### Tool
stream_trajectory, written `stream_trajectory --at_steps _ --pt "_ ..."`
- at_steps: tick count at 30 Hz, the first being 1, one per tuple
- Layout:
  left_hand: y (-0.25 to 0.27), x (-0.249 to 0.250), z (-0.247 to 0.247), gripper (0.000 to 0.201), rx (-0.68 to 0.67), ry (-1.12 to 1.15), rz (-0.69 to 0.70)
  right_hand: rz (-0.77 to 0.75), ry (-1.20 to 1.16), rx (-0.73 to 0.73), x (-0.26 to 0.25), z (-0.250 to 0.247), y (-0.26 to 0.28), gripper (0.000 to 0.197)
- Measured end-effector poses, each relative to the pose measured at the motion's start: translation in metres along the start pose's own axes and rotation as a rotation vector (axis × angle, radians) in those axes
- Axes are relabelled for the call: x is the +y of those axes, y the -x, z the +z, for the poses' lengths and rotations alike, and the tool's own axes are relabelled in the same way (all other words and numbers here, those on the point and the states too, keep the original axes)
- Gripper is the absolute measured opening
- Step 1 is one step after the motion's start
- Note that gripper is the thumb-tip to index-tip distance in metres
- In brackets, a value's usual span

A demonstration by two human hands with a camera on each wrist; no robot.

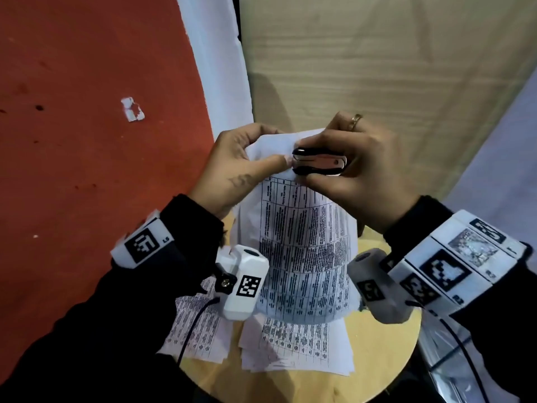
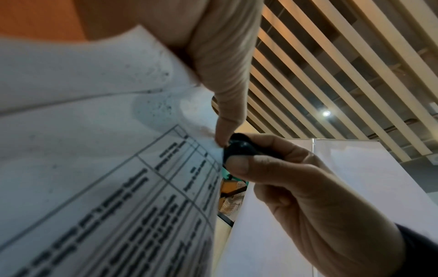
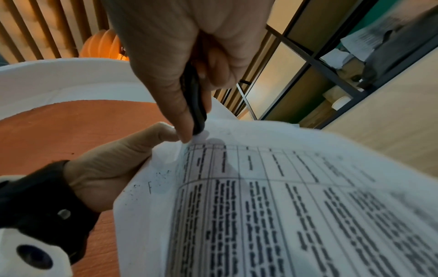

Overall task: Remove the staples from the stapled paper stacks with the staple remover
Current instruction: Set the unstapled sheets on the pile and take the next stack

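Note:
A stapled paper stack (image 1: 305, 237) printed with a table is lifted off the round wooden table (image 1: 377, 359). My left hand (image 1: 247, 161) pinches its top corner, thumb on the front. My right hand (image 1: 343, 167) grips a black and chrome staple remover (image 1: 318, 164), squeezed between thumb and fingers, its tip at that same corner beside my left thumb. In the left wrist view the remover (image 2: 239, 148) meets the paper stack (image 2: 118, 168) just under my left thumb. The right wrist view has the remover (image 3: 195, 105) biting the sheet's corner (image 3: 201, 136). The staple itself is hidden.
More printed sheets (image 1: 296, 347) and another stack (image 1: 194, 330) lie on the table below the hands. A red floor (image 1: 87, 141) with a white scrap (image 1: 132, 109) is at left. White boards (image 1: 220, 68) and a pale wood panel (image 1: 377, 68) stand behind.

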State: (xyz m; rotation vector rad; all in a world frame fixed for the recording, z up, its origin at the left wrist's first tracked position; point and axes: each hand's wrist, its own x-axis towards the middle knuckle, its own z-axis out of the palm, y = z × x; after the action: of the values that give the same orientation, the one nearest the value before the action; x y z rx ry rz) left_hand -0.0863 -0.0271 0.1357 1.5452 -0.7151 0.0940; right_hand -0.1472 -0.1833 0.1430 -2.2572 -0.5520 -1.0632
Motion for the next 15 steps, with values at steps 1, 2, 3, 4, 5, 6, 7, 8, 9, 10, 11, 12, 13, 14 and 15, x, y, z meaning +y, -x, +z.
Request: stream_trajectory --at_steps 1,2,3,4,5,6,7,8,9,10,11,12,13,14,15 --pt "-0.001 -0.002 0.002 0.023 0.019 0.002 0.009 0.000 -0.002 0.008 0.001 0.001 0.000 0.024" --pt "-0.001 -0.003 0.004 0.023 0.037 0.006 0.022 0.004 -0.005 0.015 0.002 0.002 0.000 0.025" --pt "-0.002 -0.005 0.005 0.022 0.054 0.009 0.037 0.011 -0.009 0.023 0.002 0.003 0.000 0.026" --pt "-0.002 -0.006 0.006 0.019 0.072 0.003 0.052 0.022 -0.015 0.035 0.003 0.003 0.000 0.027" --pt "-0.003 -0.010 0.005 0.017 0.096 -0.017 0.063 0.040 -0.024 0.051 0.004 0.002 0.000 0.028" --pt "-0.004 -0.014 0.003 0.018 0.126 -0.049 0.067 0.066 -0.039 0.069 0.005 0.000 -0.001 0.028" --pt "-0.004 -0.017 0.000 0.019 0.155 -0.081 0.064 0.097 -0.058 0.086 0.007 -0.002 -0.002 0.029" --pt "-0.004 -0.020 -0.003 0.017 0.175 -0.106 0.057 0.125 -0.074 0.096 0.009 -0.004 -0.002 0.030" --pt "-0.004 -0.023 -0.006 0.016 0.184 -0.116 0.049 0.148 -0.079 0.100 0.012 -0.006 -0.004 0.030" --pt "-0.004 -0.025 -0.008 0.016 0.183 -0.118 0.043 0.161 -0.066 0.097 0.016 -0.007 -0.004 0.030" --pt "-0.004 -0.025 -0.009 0.016 0.186 -0.115 0.038 0.163 -0.043 0.088 0.019 -0.006 -0.004 0.029" --pt "-0.004 -0.025 -0.010 0.015 0.193 -0.114 0.034 0.161 -0.017 0.074 0.022 -0.004 -0.004 0.028" --pt "-0.005 -0.024 -0.010 0.013 0.198 -0.120 0.031 0.157 0.007 0.058 0.025 -0.002 -0.003 0.027" --pt "-0.006 -0.024 -0.010 0.013 0.199 -0.133 0.033 0.154 0.032 0.042 0.028 0.002 -0.002 0.027" --pt "-0.007 -0.025 -0.011 0.013 0.195 -0.149 0.038 0.146 0.064 0.023 0.030 0.006 -0.001 0.027"
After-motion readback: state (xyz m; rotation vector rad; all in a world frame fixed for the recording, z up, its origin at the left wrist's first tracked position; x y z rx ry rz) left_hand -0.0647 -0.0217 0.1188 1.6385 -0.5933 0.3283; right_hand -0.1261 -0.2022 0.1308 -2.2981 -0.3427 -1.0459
